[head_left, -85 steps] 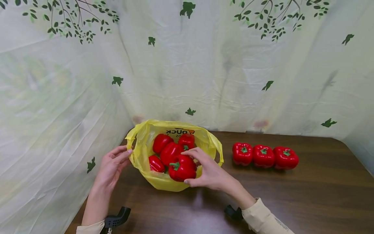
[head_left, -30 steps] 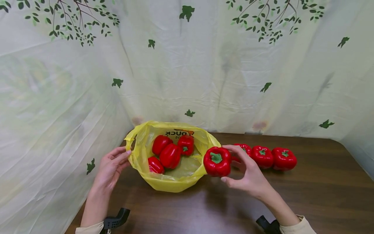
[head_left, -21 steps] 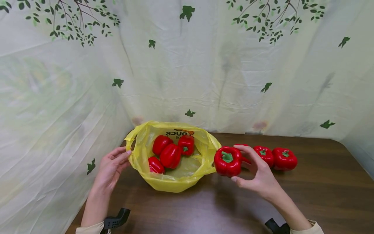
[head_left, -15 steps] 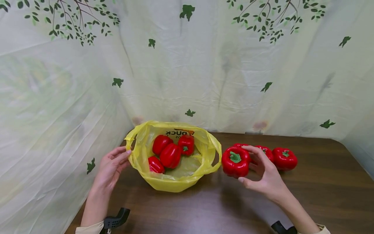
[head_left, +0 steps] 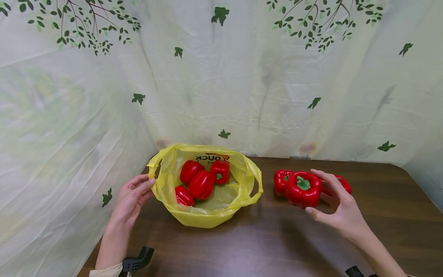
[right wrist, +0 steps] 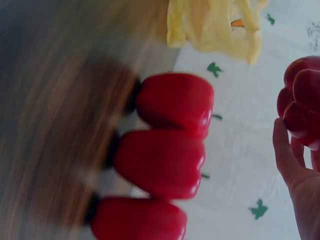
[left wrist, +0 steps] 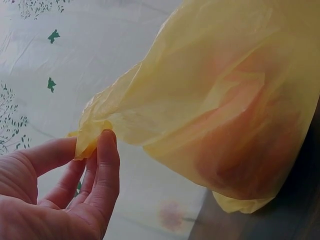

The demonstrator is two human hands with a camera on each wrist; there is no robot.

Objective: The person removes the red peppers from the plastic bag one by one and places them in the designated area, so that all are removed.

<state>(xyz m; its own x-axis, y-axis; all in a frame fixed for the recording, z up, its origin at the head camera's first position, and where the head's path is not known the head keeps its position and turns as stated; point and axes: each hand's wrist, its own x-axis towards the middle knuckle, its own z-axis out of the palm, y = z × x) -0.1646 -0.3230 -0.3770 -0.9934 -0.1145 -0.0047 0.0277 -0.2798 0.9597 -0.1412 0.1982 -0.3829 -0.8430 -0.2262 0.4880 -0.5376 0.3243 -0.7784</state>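
Note:
My left hand [head_left: 129, 202] pinches the left handle of a yellow plastic bag [head_left: 204, 220]; in the left wrist view the handle [left wrist: 92, 135] is caught between thumb and fingers. Inside the bag lie several red bell peppers [head_left: 201, 184]. My right hand [head_left: 340, 206] grips another red bell pepper [head_left: 299, 192], stem toward the head camera, lifted above the table. Behind it a row of three bell peppers stands on the table, partly hidden in the head view. The right wrist view shows that row, with a middle pepper [right wrist: 162, 162], and the gripped pepper [right wrist: 305, 97] at its right edge.
The dark wooden table [head_left: 242, 250] reaches right to a rounded back corner. A pale curtain [head_left: 242, 77] with green leaf prints hangs behind and along the left side. The bag's right handle [head_left: 257, 188] stands loose.
My right hand has carried the bell pepper out of the bag and rightward, and it now overlaps the row in the head view. My left hand has stayed at the bag's handle.

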